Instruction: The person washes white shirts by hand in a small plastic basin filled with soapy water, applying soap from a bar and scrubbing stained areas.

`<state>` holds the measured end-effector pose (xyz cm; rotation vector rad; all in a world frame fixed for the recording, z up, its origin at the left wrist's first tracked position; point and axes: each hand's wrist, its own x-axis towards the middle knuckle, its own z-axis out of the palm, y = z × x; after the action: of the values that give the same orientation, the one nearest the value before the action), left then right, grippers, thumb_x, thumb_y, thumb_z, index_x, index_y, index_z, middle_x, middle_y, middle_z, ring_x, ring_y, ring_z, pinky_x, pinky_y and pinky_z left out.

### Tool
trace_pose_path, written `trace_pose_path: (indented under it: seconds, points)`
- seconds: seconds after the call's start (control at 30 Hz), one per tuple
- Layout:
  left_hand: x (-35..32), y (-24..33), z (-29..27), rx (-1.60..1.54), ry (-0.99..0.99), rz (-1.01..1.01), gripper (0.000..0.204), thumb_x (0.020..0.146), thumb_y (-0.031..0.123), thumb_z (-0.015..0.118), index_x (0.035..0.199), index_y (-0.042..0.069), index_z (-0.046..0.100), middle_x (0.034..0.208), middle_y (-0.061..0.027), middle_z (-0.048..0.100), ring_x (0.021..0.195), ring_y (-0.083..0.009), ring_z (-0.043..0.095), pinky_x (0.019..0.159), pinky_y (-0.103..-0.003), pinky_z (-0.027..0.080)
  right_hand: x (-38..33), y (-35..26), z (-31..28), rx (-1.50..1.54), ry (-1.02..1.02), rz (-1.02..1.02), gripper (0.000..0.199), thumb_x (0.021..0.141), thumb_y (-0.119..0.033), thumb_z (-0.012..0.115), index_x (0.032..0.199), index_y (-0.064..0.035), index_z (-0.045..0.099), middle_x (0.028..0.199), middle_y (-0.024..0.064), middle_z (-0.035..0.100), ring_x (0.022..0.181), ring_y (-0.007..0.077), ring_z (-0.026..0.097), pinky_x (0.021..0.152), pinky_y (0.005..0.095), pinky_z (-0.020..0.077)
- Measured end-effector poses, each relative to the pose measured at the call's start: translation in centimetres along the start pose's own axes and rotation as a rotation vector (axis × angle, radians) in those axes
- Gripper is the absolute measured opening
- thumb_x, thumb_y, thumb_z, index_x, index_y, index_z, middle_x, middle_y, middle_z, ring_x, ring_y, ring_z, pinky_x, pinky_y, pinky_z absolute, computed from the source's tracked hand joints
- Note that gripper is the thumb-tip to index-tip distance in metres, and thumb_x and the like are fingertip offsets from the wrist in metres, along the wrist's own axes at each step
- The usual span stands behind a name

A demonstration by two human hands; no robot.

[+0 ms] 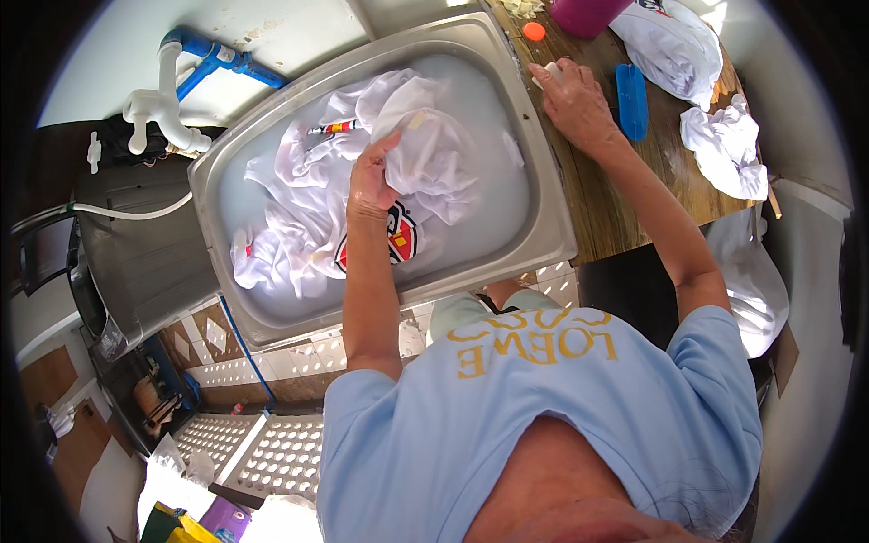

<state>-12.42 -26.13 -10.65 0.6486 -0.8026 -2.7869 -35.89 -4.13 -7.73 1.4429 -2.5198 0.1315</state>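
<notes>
A white garment [303,204] with a red, black and yellow printed emblem lies bunched in cloudy water inside the metal sink basin [549,195]. My left hand [373,176] is closed on a raised fold of it, the thumb against the cloth. On the wooden counter [593,195] to the right of the sink, my right hand [577,101] has its fingers curled around a small white bar of soap [547,74], partly hidden under them. Just right of that hand lies a long blue object [631,101], which looks like a scrub brush.
An orange cap [534,32] and a purple container [587,14] stand at the counter's far end. White cloth in a heap [674,54] and a smaller crumpled white cloth [726,149] lie at the right. A white tap [163,113] on blue pipe is left of the sink.
</notes>
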Motion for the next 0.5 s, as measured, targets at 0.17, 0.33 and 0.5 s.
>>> trace_pose_path:
  seconds: [0.17,0.33,0.5]
  points:
    - [-0.4,0.7,1.4,0.214,0.09,0.139,0.035,0.082,0.007,0.062,0.116,-0.003,0.059,0.108,-0.0112,0.065,0.096,-0.0224,0.065,0.083,-0.035,0.054,1.7,2.2,0.7,0.127,-0.043,0.067,0.052,0.08,-0.002,0.055,0.129,-0.0178,0.049,0.113,0.0144,0.053,0.105,0.0331,0.052,0.086,0.0442,0.048]
    - [0.0,0.3,0.2,0.156,0.106,0.177,0.031,0.074,-0.006,0.063,0.105,0.0,0.065,0.097,-0.0088,0.068,0.086,-0.0214,0.067,0.077,-0.035,0.056,4.1,-2.1,-0.2,1.474,-0.172,0.43,0.046,0.078,0.007,0.05,0.121,-0.0086,0.052,0.108,0.0165,0.061,0.093,0.0246,0.063,0.08,0.0383,0.0523]
    - [0.6,0.5,-0.4,0.159,0.132,0.193,0.033,0.071,-0.011,0.058,0.103,-0.003,0.064,0.096,-0.0104,0.067,0.085,-0.0233,0.067,0.077,-0.037,0.058,6.1,-8.6,7.1,2.236,-0.202,0.809,0.041,0.079,0.006,0.053,0.119,-0.0055,0.052,0.112,0.0182,0.06,0.096,0.0257,0.063,0.085,0.0424,0.0523]
